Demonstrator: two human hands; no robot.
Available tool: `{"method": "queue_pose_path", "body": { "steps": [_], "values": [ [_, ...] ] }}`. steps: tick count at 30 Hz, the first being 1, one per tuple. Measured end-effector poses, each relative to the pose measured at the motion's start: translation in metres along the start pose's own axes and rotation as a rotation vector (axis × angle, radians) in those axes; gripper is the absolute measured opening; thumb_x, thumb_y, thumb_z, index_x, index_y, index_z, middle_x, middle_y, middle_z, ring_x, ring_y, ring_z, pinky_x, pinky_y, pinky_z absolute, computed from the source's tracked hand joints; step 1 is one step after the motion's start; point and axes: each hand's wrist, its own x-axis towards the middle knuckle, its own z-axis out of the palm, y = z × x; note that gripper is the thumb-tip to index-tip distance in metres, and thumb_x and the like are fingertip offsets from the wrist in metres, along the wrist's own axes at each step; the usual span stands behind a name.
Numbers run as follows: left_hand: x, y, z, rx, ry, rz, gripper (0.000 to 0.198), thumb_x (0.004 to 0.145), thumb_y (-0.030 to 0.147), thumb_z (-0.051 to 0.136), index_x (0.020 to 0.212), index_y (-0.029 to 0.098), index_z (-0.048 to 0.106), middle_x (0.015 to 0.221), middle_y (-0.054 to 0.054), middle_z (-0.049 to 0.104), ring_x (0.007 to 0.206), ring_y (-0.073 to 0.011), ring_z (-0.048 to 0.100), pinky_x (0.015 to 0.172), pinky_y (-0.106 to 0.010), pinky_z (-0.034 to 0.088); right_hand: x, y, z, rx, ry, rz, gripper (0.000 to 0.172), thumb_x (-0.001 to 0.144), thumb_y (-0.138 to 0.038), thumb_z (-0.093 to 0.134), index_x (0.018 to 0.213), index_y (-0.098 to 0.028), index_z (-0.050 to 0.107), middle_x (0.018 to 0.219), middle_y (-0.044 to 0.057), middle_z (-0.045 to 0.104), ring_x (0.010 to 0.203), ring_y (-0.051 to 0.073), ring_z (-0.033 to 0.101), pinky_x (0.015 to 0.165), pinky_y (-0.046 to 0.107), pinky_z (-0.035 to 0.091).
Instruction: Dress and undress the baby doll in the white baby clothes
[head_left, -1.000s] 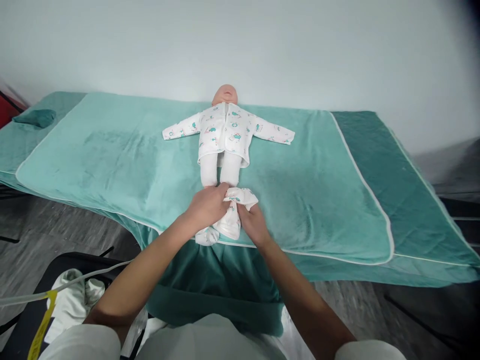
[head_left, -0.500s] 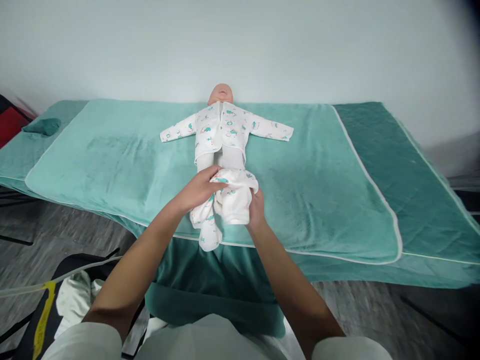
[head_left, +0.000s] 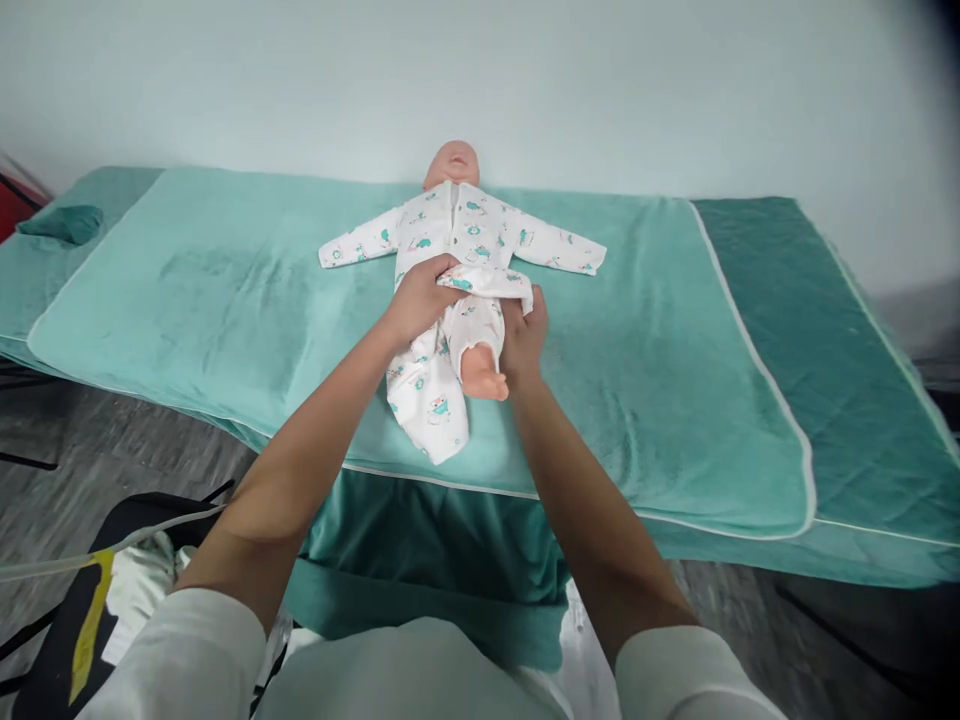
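A baby doll [head_left: 455,166] lies on its back on a green cloth, arms spread wide, in a white printed jacket [head_left: 420,225]. My left hand [head_left: 421,300] grips the waistband of white printed baby pants [head_left: 427,400] at the doll's hips. On the other side my right hand [head_left: 523,325] has hold of the same waistband, fingers partly hidden under the fabric. One bare doll foot [head_left: 484,375] pokes out of the pant leg on the right. The left pant leg lies flat past its foot end, with no foot showing.
The light green blanket [head_left: 637,400] with white piping covers most of a padded table, darker green [head_left: 840,400] at the right. A pale wall stands behind. At lower left, a black chair [head_left: 45,650] holds white cloth [head_left: 139,590], with a pale tube above.
Both hands have moved up the doll, drawing the pants' waistband from the thighs to the jacket hem. The doll's right-side foot has come out of the pant leg.
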Motion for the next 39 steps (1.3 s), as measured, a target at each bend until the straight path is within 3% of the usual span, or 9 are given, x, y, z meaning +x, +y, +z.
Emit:
{"method": "queue_pose_path", "body": {
  "steps": [3,6,10,13,16,21,26,34,39],
  "values": [
    [-0.006,-0.012,-0.005,-0.054,0.028,-0.019,0.014,0.075,0.026,0.073,0.082,0.018,0.064,0.081,0.003,0.058,0.082,-0.0140,0.053,0.077,-0.026,0.039,0.002,0.002,0.001,0.171,0.144,0.123,0.028,0.096,-0.049,0.042,0.099,-0.024,0.054,0.097,0.006,0.063,0.095,0.025,0.059,0.086,0.038,0.050],
    [-0.022,-0.021,-0.020,-0.277,-0.026,-0.068,0.022,0.071,0.029,0.080,0.084,0.019,0.065,0.081,0.003,0.059,0.078,-0.0129,0.053,0.073,-0.025,0.040,-0.002,-0.005,-0.008,0.221,0.071,0.001,0.030,0.090,-0.048,0.052,0.104,-0.023,0.057,0.106,0.009,0.064,0.101,0.024,0.061,0.091,0.037,0.050],
    [-0.035,-0.037,-0.027,-0.587,-0.001,-0.087,0.036,0.063,0.034,0.092,0.084,0.020,0.065,0.079,0.004,0.060,0.071,-0.0112,0.054,0.066,-0.023,0.042,0.009,-0.044,-0.023,0.198,-0.243,-0.355,0.042,0.088,-0.054,0.065,0.117,-0.024,0.063,0.123,0.012,0.065,0.121,0.029,0.059,0.102,0.042,0.046],
    [-0.036,-0.047,-0.018,-0.686,0.136,-0.065,0.043,0.062,0.043,0.096,0.081,0.021,0.064,0.075,0.004,0.060,0.065,-0.0102,0.053,0.062,-0.023,0.043,0.033,-0.081,-0.020,0.054,-0.638,-0.225,0.034,0.084,-0.053,0.075,0.092,-0.022,0.066,0.089,0.003,0.066,0.089,0.023,0.062,0.081,0.036,0.047],
    [-0.036,-0.052,-0.007,-0.706,0.283,-0.081,0.049,0.062,0.051,0.096,0.077,0.021,0.060,0.067,0.006,0.055,0.058,-0.0086,0.048,0.058,-0.022,0.040,0.055,-0.089,-0.008,0.075,-0.807,-0.099,0.037,0.078,-0.048,0.082,0.072,-0.020,0.059,0.069,-0.002,0.054,0.075,0.018,0.054,0.069,0.031,0.040],
    [-0.043,-0.054,0.000,-0.640,0.228,-0.079,0.051,0.069,0.058,0.093,0.076,0.020,0.059,0.064,0.006,0.053,0.056,-0.0076,0.046,0.055,-0.022,0.038,0.055,-0.056,0.004,0.557,-0.695,0.089,0.036,0.076,-0.044,0.086,0.075,-0.022,0.058,0.070,-0.004,0.051,0.067,0.014,0.049,0.062,0.029,0.038],
    [-0.044,-0.050,0.003,-0.583,0.227,-0.074,0.049,0.076,0.063,0.085,0.081,0.021,0.061,0.069,0.005,0.058,0.059,-0.0088,0.049,0.056,-0.023,0.038,0.047,-0.057,0.006,0.720,-0.616,0.196,0.049,0.074,-0.049,0.090,0.071,-0.024,0.048,0.062,-0.007,0.039,0.055,0.010,0.034,0.053,0.027,0.031],
    [-0.014,-0.014,-0.005,-0.507,0.301,-0.069,0.042,0.085,0.056,0.081,0.080,0.019,0.061,0.074,0.003,0.054,0.073,-0.0121,0.056,0.068,-0.026,0.044,0.048,-0.058,-0.006,0.461,-0.879,0.104,0.043,0.069,-0.048,0.094,0.095,-0.021,0.073,0.088,0.002,0.072,0.086,0.024,0.068,0.073,0.037,0.056],
    [-0.021,-0.003,-0.022,-0.288,0.091,-0.124,0.042,0.086,0.057,0.079,0.083,0.019,0.062,0.080,0.000,0.057,0.083,-0.0173,0.060,0.073,-0.029,0.046,0.039,-0.057,-0.002,0.529,-0.650,0.151,0.027,0.082,-0.045,0.082,0.093,-0.022,0.074,0.094,0.003,0.075,0.096,0.028,0.072,0.082,0.042,0.060]
  ]
}}
